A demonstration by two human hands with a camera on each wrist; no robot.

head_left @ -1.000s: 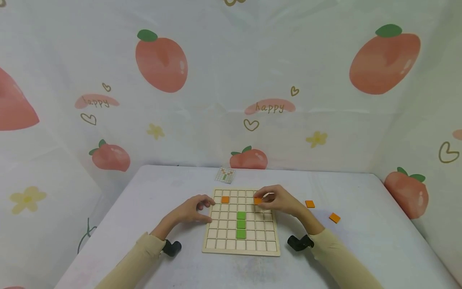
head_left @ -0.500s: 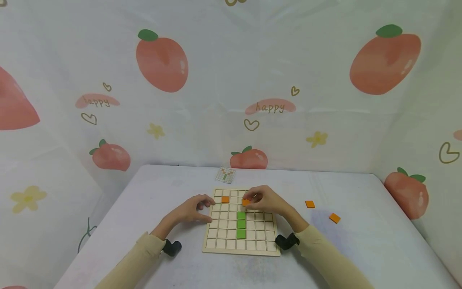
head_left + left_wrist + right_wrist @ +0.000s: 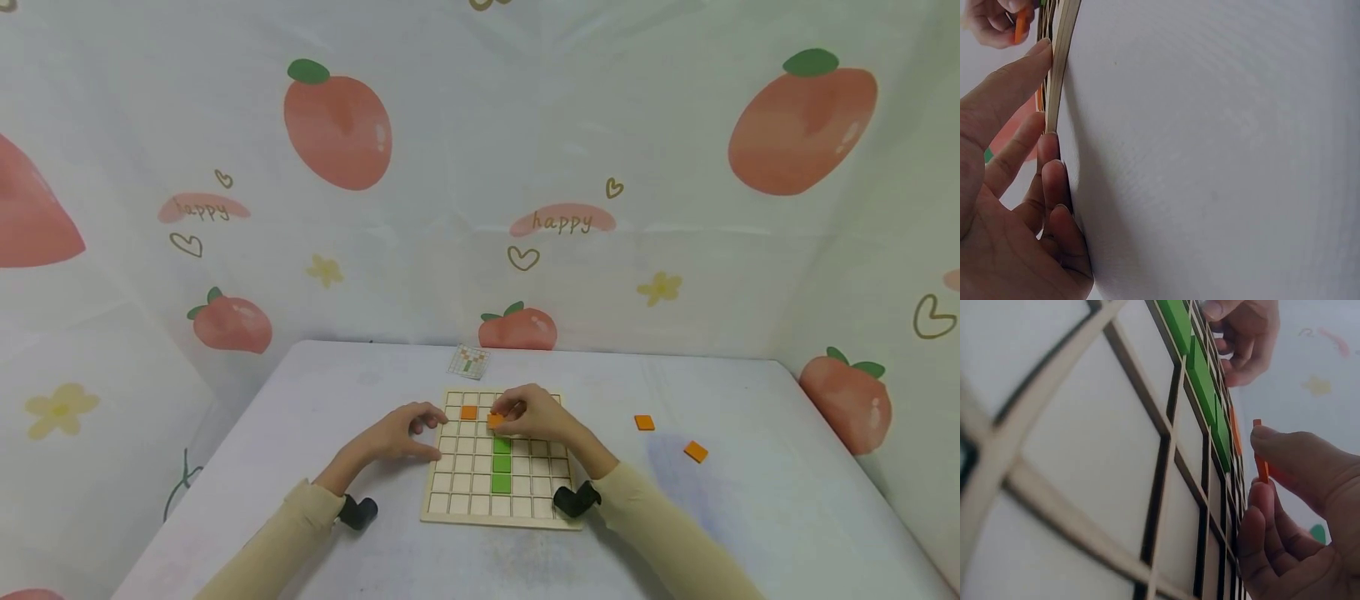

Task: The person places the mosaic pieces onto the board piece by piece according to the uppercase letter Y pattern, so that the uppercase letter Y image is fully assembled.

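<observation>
Between thumb and fingertips my right hand [image 3: 536, 414] pinches a small orange square tile [image 3: 494, 422], held over the upper middle of a wooden grid board [image 3: 461, 507]. In the right wrist view the tile [image 3: 1261, 453] is edge-on, off the board's surface. My left hand [image 3: 393, 435] rests beside the board's left edge; in the left wrist view its thumb and fingertips touch the board's side [image 3: 1060, 69]. Three green tiles [image 3: 501, 463] form a column mid-board, and one orange tile [image 3: 468, 412] sits in a cell at the upper left.
Two loose orange tiles lie on the white table right of the board, one farther back [image 3: 644, 422] and one nearer [image 3: 696, 452]. Behind the board lies a small pattern card [image 3: 468, 363]. A printed curtain [image 3: 435, 275] hangs along the table's far edge.
My right hand has moved left over the board with the orange tile, from the right-hand columns toward the middle. The left hand stays at the board's left edge.
</observation>
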